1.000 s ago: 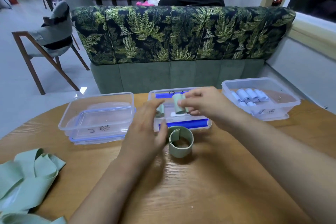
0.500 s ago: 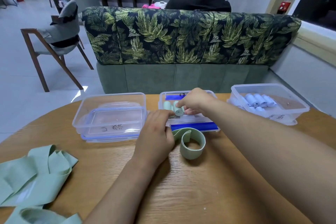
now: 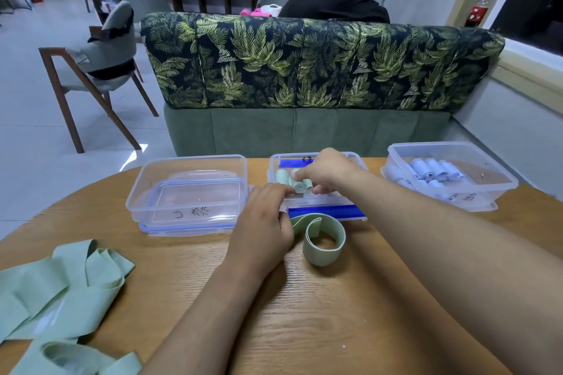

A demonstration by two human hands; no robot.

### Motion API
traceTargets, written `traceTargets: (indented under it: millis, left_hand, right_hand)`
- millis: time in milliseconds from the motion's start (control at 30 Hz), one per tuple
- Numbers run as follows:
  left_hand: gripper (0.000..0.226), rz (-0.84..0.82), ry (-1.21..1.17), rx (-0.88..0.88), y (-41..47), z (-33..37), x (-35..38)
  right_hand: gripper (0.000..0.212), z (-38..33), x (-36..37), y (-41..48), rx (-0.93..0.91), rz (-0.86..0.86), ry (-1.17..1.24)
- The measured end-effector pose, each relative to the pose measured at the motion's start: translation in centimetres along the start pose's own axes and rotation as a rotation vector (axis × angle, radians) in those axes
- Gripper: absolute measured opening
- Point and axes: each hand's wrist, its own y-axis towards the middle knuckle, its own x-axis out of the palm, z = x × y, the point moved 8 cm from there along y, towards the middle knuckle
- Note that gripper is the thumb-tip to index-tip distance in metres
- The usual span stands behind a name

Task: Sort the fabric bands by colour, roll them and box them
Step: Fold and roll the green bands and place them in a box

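Note:
Three clear plastic boxes stand in a row on the round wooden table. My right hand (image 3: 327, 172) reaches into the middle box (image 3: 350, 158) and pinches a rolled green band (image 3: 301, 186) lying beside other green rolls (image 3: 281, 176). My left hand (image 3: 262, 222) rests at that box's front left corner, fingers curled against its wall. A loosely coiled green band (image 3: 324, 237) stands on the table just in front of the box. The right box (image 3: 451, 173) holds several pale blue rolls (image 3: 435, 170). A heap of unrolled green bands (image 3: 58, 292) lies at the near left.
The left box (image 3: 189, 189) has a lid lying inside it. A leaf-patterned sofa back (image 3: 304, 61) rises behind the table, with a person seated beyond it. A wooden chair (image 3: 97, 70) stands at the far left on the tiled floor.
My right hand lowered the green roll into the middle box among the other rolls. My left hand moved forward to the box's front corner. The camera view shifted slightly.

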Motion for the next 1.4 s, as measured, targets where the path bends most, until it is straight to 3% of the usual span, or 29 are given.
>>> traceTargets:
  millis: [200, 433, 667, 800, 867, 967, 1133, 1400]
  left_hand:
    - [0.051, 0.023, -0.016, 0.015, -0.1, 0.1, -0.1]
    - [0.046, 0.087, -0.045, 0.082, -0.4, 0.8, -0.8]
    - [0.030, 0.119, -0.063, 0.144, -3.5, 1.2, -1.3]
    - [0.027, 0.055, -0.061, 0.081, -5.0, 0.2, -0.4]
    - [0.030, 0.079, -0.056, 0.046, -4.9, -0.2, -0.4]
    - [0.032, 0.072, -0.061, 0.032, -4.9, -0.4, -0.2]
    - [0.031, 0.061, -0.081, 0.034, -5.0, -0.7, -0.4]
    - [0.031, 0.073, -0.075, 0.021, -4.9, -1.2, -0.4]
  right_hand:
    - [0.032, -0.6, -1.6, -0.8, -0.078, 0.102, -0.239]
    - [0.007, -1.6, -3.2, -3.9, -0.304, 0.159, -0.097]
    - [0.010, 1.4, -2.5, -13.8, -0.616, 0.178, 0.039]
    - [0.012, 5.0, 0.0, -16.0, -0.702, 0.199, -0.075]
    - [0.011, 5.2, -0.2, -15.7, -0.736, 0.251, -0.019]
    - [0.024, 2.9, -1.9, -13.2, -0.674, 0.292, -0.044]
    - [0.050, -0.8, -0.8, -7.4, -0.426, -0.009, -0.358]
    - [0.048, -1.3, -0.5, -7.1, -0.391, -0.027, -0.388]
